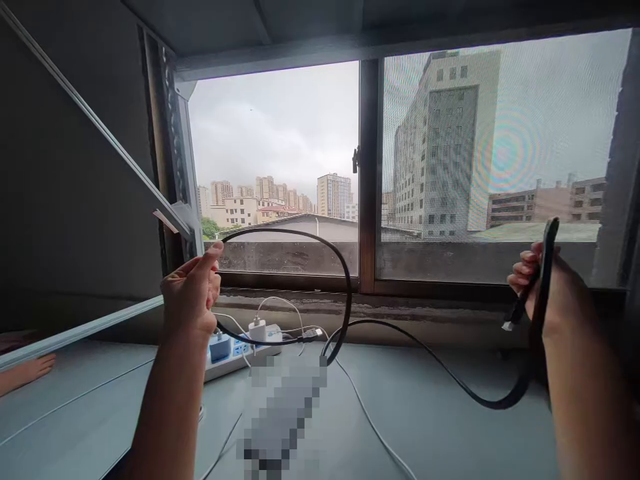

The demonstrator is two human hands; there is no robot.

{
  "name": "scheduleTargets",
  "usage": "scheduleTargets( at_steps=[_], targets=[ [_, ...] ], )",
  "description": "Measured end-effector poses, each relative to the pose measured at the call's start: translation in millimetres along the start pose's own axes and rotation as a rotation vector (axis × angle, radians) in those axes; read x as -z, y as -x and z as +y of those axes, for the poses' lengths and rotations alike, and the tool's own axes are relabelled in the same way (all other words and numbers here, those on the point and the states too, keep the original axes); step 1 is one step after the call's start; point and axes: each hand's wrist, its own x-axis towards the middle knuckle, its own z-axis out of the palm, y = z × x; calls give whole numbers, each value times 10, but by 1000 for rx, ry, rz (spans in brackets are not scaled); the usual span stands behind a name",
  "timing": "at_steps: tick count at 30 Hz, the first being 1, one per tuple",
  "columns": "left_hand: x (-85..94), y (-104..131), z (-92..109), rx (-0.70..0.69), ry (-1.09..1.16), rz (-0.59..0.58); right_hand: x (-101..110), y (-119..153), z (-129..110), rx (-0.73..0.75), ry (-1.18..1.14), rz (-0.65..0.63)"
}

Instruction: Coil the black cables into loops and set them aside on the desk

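My left hand (195, 290) is closed around a black cable (345, 273), raised above the table. From this hand the cable arcs in a wide loop to the right, and a free end with a dark plug (310, 335) hangs below. At the right, my right hand (537, 287) is also closed on black cable, a folded length that stands up past the fingers. A short end with a light tip (507, 326) points down from it. Slack cable sags between the hands. Its middle runs behind a pixelated dark object (287, 407), whose kind is hidden.
A white power strip (235, 362) with several adapters and thin white cords lies on the pale table (440, 440). Behind is a sliding window (367, 173). A metal rail (95, 327) crosses the left side, near someone's bare hand or foot (30, 375).
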Motion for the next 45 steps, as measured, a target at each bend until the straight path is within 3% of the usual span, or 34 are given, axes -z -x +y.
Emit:
scheduleTargets(
  at_steps=[4, 9, 17, 23, 31, 40, 42, 45],
  targets=[
    [-5, 19, 18, -5, 11, -23, -91, 61, 65, -67, 40, -38],
    [-22, 25, 37, -12, 41, -42, -111, 126, 139, -185, 252, -78],
    [-83, 101, 107, -40, 154, -143, -351, 358, 269, -506, 383, -555],
    [-156, 183, 180, -89, 191, -188, -550, 494, 321, -715, 392, -728],
    [-180, 272, 210, -137, 191, -275, -629, 596, 205, -720, 305, -894],
    [-338, 411, 149, -181, 124, -302, -655, 723, 105, -605, 292, -986],
    [-357, 429, 115, -180, 114, -329, -641, 712, 109, -570, 291, -971],
    [-382, 464, 58, -209, 73, -364, -651, 703, 92, -548, 331, -851]
  ],
)
